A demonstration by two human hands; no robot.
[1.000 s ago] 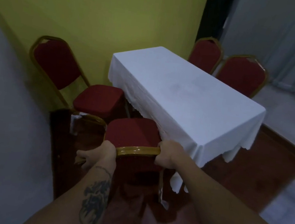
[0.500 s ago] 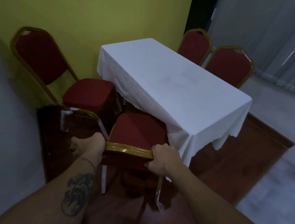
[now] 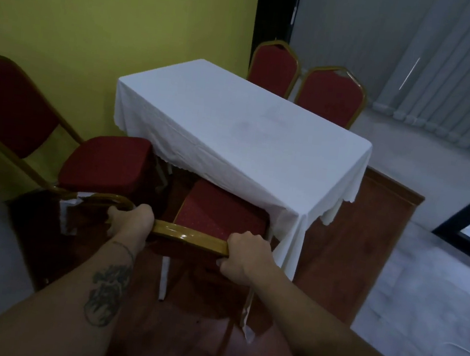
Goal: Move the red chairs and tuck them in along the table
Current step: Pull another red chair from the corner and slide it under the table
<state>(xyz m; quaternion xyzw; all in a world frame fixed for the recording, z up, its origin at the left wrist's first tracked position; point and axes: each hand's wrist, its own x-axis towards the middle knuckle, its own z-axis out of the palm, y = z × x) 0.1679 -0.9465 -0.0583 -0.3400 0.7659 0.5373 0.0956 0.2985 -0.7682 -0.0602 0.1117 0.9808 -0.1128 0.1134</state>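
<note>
A red chair with a gold frame (image 3: 218,208) stands at the near long side of the table (image 3: 242,128), which wears a white cloth. Its seat front sits under the cloth's hanging edge. My left hand (image 3: 132,220) grips the left end of its gold top rail, and my right hand (image 3: 246,257) grips the right end. A second red chair (image 3: 105,162) stands to the left, angled, with its seat near the table's left end. Two more red chairs (image 3: 274,67) (image 3: 329,96) stand side by side along the far side, backs upright.
A yellow wall runs behind the table on the left. The table stands on a dark wooden platform (image 3: 370,224) with a raised edge; grey floor lies to the right. Vertical blinds (image 3: 462,72) hang at the back right. A thin white cable lies on the floor at the lower right.
The held chair has slid forward and to the right, so its seat now reaches under the tablecloth edge. Both hands keep their hold on the top rail.
</note>
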